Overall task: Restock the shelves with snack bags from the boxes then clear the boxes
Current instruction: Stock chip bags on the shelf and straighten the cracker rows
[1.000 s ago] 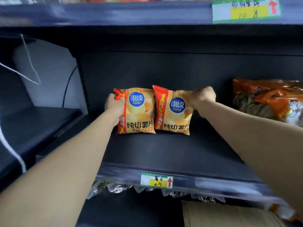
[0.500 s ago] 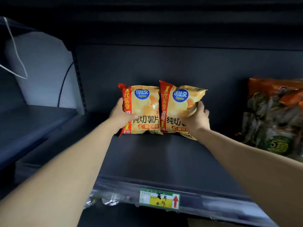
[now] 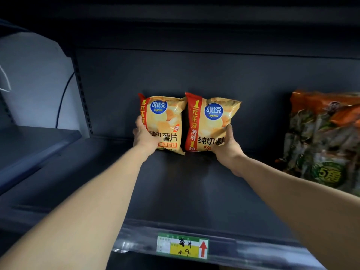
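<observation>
Two yellow chip bags stand upright side by side deep on the dark shelf (image 3: 185, 191), close to the back panel (image 3: 194, 75), and their inner edges touch. Each has a red strip down its left side and a round blue logo near the top. We cannot tell whether their bottom edges rest on the shelf or hang just above it.

Our left hand (image 3: 145, 136) grips the left bag (image 3: 165, 123) at its lower left corner, with the fingers curled round the red edge. Our right hand (image 3: 227, 145) cups the lower right corner of the right bag (image 3: 210, 121), with the thumb lying up along the bag's right side and the palm under the corner. Both forearms reach in over the front lip of the shelf.

Well apart to the right, on the same shelf, we see a stack of orange and green packs (image 3: 323, 137), which is partly cut off by the frame edge. A price label (image 3: 182, 245) with a yellow field, handwritten figures and a red arrow sits on the front rail between our arms. To the left a slotted upright (image 3: 83, 98) bounds the bay. A thin dark cable (image 3: 62, 102) hangs beside the slotted upright, and a neighbouring shelf (image 3: 35, 141) lies beyond
</observation>
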`<state>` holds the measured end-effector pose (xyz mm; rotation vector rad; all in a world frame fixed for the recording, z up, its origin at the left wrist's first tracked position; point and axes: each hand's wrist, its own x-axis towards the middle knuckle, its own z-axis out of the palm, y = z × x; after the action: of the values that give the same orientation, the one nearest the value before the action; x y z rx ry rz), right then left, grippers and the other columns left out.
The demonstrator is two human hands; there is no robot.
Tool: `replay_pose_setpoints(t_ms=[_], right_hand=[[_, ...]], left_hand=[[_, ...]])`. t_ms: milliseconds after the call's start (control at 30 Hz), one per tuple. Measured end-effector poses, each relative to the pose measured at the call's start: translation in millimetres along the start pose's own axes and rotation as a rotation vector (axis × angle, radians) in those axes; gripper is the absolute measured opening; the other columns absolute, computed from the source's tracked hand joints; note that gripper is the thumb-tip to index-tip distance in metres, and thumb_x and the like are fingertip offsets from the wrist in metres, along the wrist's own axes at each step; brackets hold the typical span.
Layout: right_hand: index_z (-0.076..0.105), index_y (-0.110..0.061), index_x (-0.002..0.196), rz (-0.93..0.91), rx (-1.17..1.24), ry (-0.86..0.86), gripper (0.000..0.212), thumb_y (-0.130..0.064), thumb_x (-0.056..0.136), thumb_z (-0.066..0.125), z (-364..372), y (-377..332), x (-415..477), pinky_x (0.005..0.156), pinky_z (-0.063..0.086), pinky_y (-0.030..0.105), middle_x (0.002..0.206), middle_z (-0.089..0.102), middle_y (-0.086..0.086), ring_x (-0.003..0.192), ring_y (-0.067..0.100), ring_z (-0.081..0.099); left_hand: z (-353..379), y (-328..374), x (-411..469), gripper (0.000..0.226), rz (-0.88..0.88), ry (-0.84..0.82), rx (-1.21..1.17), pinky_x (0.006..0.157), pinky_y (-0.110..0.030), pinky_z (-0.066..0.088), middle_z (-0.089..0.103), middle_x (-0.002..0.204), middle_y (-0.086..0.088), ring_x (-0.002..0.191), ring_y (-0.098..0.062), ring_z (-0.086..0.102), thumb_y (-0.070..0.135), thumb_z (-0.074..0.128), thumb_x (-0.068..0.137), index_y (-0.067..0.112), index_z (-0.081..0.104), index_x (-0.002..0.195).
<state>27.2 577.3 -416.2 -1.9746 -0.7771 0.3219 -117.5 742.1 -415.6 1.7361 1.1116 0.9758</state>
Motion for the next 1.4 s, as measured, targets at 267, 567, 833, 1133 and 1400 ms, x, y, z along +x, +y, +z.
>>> replay_pose_setpoints(t_ms=[267,567,833,1133,1400], right_hand=[[0.030,-0.026,0.140,-0.080,-0.004,0.058,0.057,-0.011,0.090,0.053,-4,-7,-18,0.083,0.049,0.032,0.133,0.051,0.005,0.112,0.023,0.056],[0.053,-0.014,0.128,-0.123,-0.130,0.052,0.034,-0.017,0.094,0.049,-34,-25,-99,0.080,0.047,0.029,0.122,0.061,0.006,0.104,0.023,0.059],[0.067,-0.014,0.092,-0.143,-0.197,0.001,0.009,-0.019,0.087,0.061,-88,8,-215,0.073,0.046,0.029,0.081,0.062,0.001,0.078,0.017,0.057],[0.069,-0.007,0.105,0.377,-0.598,-0.390,0.022,-0.017,0.089,0.058,-130,132,-312,0.072,0.048,0.026,0.103,0.069,0.012,0.099,0.027,0.066],[0.062,-0.005,0.120,0.547,-0.845,-0.595,0.030,-0.012,0.092,0.053,-150,237,-340,0.092,0.051,0.034,0.119,0.063,0.015,0.110,0.028,0.060]], left_hand=[[-9,4,-22,0.020,0.023,-0.071,0.194,0.077,-0.029,0.046,0.056,0.125,-0.008,0.102,-0.023,0.056,0.007,0.062,0.089,0.011,0.060,0.108],[-27,55,-104,0.014,0.166,-0.346,0.176,0.092,-0.041,0.054,0.061,0.088,-0.004,0.094,-0.024,0.062,0.004,0.060,0.086,0.013,0.064,0.096],[-27,77,-240,0.012,0.253,-0.777,0.259,0.073,-0.030,0.055,0.059,0.070,-0.001,0.066,-0.014,0.058,0.002,0.064,0.085,0.009,0.063,0.095],[57,3,-370,0.010,0.061,-1.287,0.483,0.064,-0.027,0.051,0.061,0.091,-0.010,0.070,-0.015,0.056,0.006,0.061,0.088,0.009,0.060,0.098],[102,-97,-409,0.042,-0.242,-1.375,0.841,0.082,-0.032,0.053,0.060,0.121,-0.019,0.103,-0.027,0.063,0.019,0.059,0.092,-0.002,0.052,0.128]])
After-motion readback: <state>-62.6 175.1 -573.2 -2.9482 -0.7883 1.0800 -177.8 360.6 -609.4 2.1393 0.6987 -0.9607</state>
